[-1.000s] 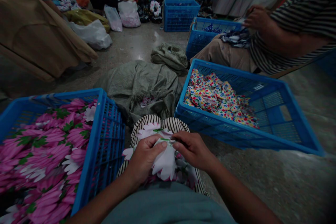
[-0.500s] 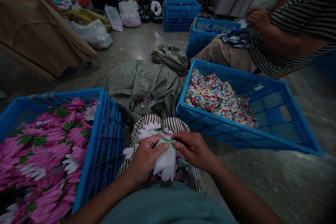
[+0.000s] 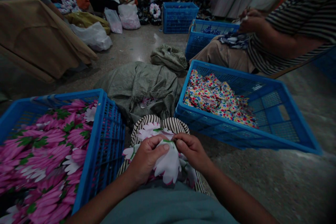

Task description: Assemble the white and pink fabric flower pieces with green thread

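Note:
My left hand [image 3: 144, 161] and my right hand [image 3: 191, 151] both pinch a white and pink flower-shaped cloth piece [image 3: 168, 162] over my lap, fingers closed on its top edge. More flower cloth pieces lie beneath it on a striped cloth [image 3: 147, 123] across my knees. A blue crate [image 3: 103, 147] at my left is filled with pink flower cloth pieces [image 3: 44, 147].
A second blue crate [image 3: 265, 136] at my right holds colourful dotted cloth pieces [image 3: 215, 99]. A grey sack [image 3: 141, 84] lies on the floor ahead. A person in a striped shirt [image 3: 296, 28] sits at the right by another blue crate [image 3: 207, 31]. Further back sit bags, a crate and another person.
My hands have shifted slightly on the flower cloth piece, still pinching it. The person at the right has drawn their hand a little to the left.

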A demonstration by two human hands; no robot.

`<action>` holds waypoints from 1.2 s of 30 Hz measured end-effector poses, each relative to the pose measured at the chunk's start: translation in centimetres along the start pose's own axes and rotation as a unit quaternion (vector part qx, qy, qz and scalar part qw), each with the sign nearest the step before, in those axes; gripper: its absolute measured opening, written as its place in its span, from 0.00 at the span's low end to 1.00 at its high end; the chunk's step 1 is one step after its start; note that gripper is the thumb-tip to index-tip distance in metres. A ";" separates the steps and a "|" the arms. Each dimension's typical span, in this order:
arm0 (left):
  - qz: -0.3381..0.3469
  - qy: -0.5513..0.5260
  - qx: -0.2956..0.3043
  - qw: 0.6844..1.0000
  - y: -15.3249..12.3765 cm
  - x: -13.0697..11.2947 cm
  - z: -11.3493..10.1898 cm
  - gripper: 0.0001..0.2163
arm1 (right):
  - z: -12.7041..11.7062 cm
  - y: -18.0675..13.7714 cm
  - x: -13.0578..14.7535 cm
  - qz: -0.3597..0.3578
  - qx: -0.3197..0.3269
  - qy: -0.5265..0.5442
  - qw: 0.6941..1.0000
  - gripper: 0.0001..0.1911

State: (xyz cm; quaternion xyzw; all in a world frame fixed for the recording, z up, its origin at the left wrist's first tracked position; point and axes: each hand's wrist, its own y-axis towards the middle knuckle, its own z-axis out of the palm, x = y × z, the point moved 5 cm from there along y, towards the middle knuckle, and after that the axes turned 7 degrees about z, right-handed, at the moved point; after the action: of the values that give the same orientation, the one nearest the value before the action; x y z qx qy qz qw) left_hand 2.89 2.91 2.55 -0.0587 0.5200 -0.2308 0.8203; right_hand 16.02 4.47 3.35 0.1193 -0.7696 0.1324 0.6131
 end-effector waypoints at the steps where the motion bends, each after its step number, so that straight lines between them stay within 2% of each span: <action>1: -0.001 -0.011 0.002 1.000 0.0 0.0 0.1 0.06 | 0.1 -0.1 -0.2 0.004 -0.011 0.025 1.000 0.15; 3: -0.004 -0.030 0.003 1.000 -0.1 0.1 0.1 0.06 | 0.3 -0.3 -0.2 -0.005 -0.025 0.023 0.999 0.13; 8: -0.011 -0.071 -0.013 0.997 -0.1 0.4 0.2 0.05 | -0.2 -0.6 0.7 -0.051 -0.016 -0.089 0.995 0.09; 12: -0.012 -0.056 -0.007 0.998 -0.1 0.6 0.1 0.04 | -0.5 -0.5 1.1 -0.067 -0.007 -0.142 0.988 0.09; 17: -0.012 -0.036 0.007 0.999 -0.1 0.7 -0.2 0.04 | -0.3 -0.4 1.1 -0.077 0.004 -0.172 0.982 0.10; 20: -0.012 -0.025 0.017 0.999 -0.1 0.7 -0.1 0.04 | -0.6 -0.3 0.8 -0.055 -0.013 -0.152 0.987 0.12; 23: 0.006 0.027 0.020 0.999 0.0 0.4 -0.2 0.04 | -1.3 -0.1 0.4 -0.003 -0.062 -0.057 0.996 0.13; 25: 0.046 0.098 0.013 0.994 0.2 -0.3 -0.2 0.05 | -1.3 -0.2 0.4 0.021 -0.075 -0.009 0.997 0.10; 28: 0.118 0.206 0.013 0.971 0.4 -1.4 -0.1 0.06 | -0.4 -0.2 0.5 0.028 -0.048 -0.027 0.998 0.05; 30: 0.142 0.254 0.010 0.957 0.4 -1.9 -0.1 0.07 | -0.1 0.0 0.5 0.019 -0.041 -0.065 0.997 0.04; 33: 0.115 0.242 0.003 0.963 0.3 -1.7 -0.5 0.06 | -0.9 0.5 0.2 -0.014 -0.066 -0.128 0.989 0.06; 36: 0.043 0.127 0.012 0.991 0.1 -0.4 -0.7 0.06 | -2.7 1.1 -0.1 -0.028 -0.120 -0.179 0.976 0.05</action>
State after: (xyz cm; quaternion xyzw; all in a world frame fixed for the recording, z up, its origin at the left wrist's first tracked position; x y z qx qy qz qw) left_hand 2.18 3.24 2.57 0.0029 0.6195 -0.2072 0.7572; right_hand 18.13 6.43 3.72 0.0881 -0.8736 -0.0021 0.4786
